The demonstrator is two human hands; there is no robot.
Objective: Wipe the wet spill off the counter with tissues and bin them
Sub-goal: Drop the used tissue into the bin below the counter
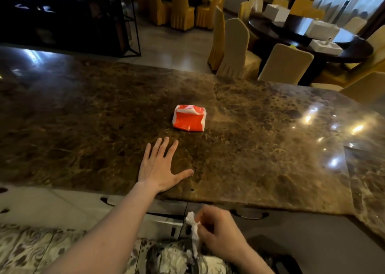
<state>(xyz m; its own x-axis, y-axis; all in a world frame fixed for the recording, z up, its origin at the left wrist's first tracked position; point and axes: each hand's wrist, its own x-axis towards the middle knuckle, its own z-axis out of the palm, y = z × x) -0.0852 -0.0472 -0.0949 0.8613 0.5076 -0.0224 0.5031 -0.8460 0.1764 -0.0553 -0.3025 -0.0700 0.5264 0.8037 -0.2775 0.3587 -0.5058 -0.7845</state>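
A red and white tissue pack (189, 117) lies in the middle of the brown marble counter (260, 144). My left hand (159, 167) rests flat on the counter near its front edge, fingers spread, a little short of the pack. Below the counter edge, my right hand (218, 232) is closed on a crumpled white tissue (192, 226). The tissue hangs over a bin (179, 257) with a dark liner that holds more white tissues. I cannot make out any wet spill on the glossy stone.
Beyond the counter stand dining chairs in yellow and cream covers (235, 48) around a dark round table (308, 38) with white boxes. A dark metal shelf (68, 17) is at the back left. Patterned floor tiles (31, 246) lie below on the left.
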